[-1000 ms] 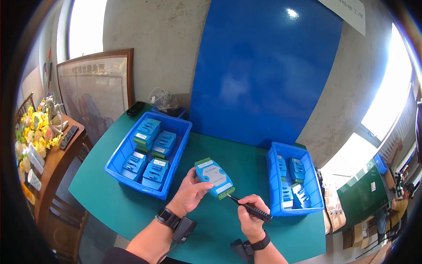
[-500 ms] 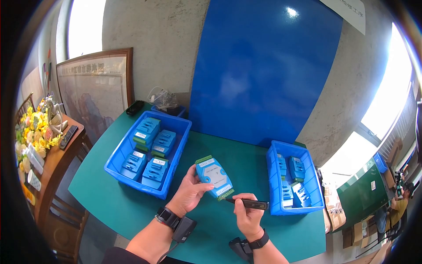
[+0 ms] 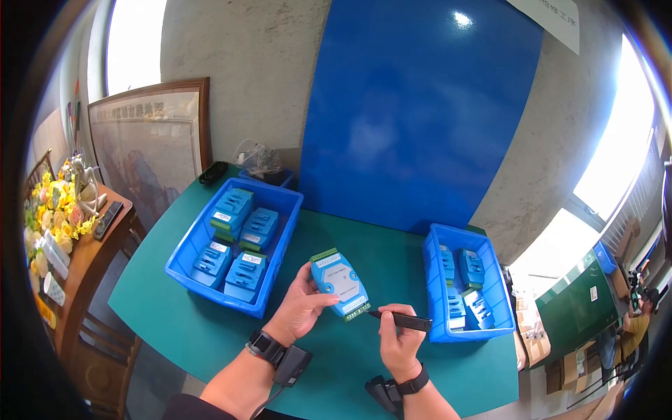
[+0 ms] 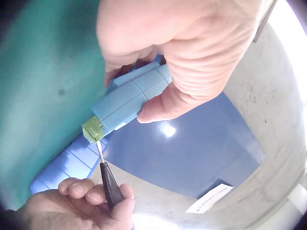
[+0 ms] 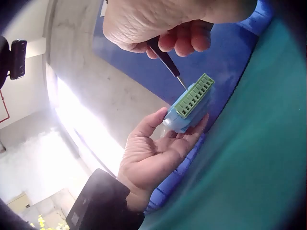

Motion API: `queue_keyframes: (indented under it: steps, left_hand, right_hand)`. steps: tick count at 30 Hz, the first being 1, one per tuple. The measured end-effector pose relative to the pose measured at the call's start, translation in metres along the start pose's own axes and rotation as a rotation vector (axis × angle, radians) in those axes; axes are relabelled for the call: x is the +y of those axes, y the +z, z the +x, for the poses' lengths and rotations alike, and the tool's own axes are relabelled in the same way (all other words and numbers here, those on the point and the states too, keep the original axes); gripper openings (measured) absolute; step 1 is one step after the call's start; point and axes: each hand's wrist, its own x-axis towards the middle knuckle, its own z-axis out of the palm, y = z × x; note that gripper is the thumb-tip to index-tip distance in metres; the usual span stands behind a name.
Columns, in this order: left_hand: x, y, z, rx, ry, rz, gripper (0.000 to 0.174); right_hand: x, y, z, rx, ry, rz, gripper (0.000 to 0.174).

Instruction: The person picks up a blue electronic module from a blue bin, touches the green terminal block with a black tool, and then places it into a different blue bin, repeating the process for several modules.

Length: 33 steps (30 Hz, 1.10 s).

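Note:
My left hand holds a light-blue electronic module above the table, thumb on its labelled face and fingers underneath. Green terminal blocks line both short ends. My right hand grips a small screwdriver by its black handle. In the left wrist view, the screwdriver's metal shaft meets the near terminal block. Seen from the right wrist, the shaft reaches the side of the green terminal block, whose row of square openings faces the camera.
On the green table, a blue bin with several modules stands to the left, and another blue bin with several modules to the right. A blue panel leans at the back. A black object lies at the far left corner.
The screwdriver has swung from a slant to nearly level in the head view, its handle end rising as my right hand turned. My left hand and the module have stayed almost in place.

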Motion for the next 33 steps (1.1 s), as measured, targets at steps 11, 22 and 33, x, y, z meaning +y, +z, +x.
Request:
queue_keyframes:
  steps: [11, 22, 33]
  left_hand:
    - [0.001, 0.0, 0.0, -0.012, -0.003, -0.005, 0.083]
    - [0.001, 0.0, 0.0, -0.06, -0.002, -0.004, 0.087]
    - [0.003, 0.009, -0.005, -0.212, -0.057, 0.113, 0.088]
  right_hand:
    - [0.003, -0.003, 0.005, 0.032, 0.0, -0.079, 0.004]
    - [0.006, -0.004, 0.006, 0.092, 0.027, 0.053, 0.01]
    - [-0.01, -0.005, 0.003, -0.025, -0.159, 0.189, 0.019]
